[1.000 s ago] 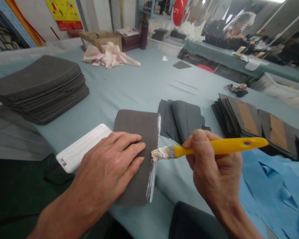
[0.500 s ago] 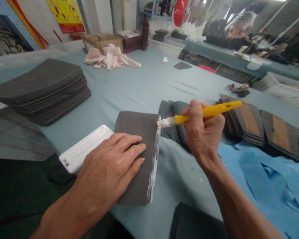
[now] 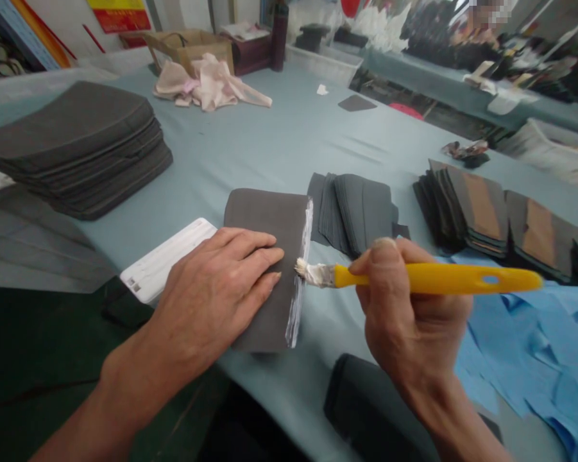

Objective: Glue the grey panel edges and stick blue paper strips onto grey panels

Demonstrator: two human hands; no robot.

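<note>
A dark grey stack of pieces lies at the table's near edge, white paste streaked along its right edge. Flat on top of it rests my left hand, fingers stretched out. My right hand grips a brush with a yellow handle. The white-coated bristles touch the stack's right edge around its middle. Beneath my left hand's side, a white flat box sticks out to the left.
A tall dark stack stands at the left. Fanned grey pieces lie beyond the brush. Brown-banded dark pieces and blue cloth are at the right. Behind are pink cloth and a cardboard box. A person sits far back.
The brush in my right hand has moved down the stack's edge towards me, its handle now swung nearer level. My left hand stays on the stack. The whole view has shifted slightly.
</note>
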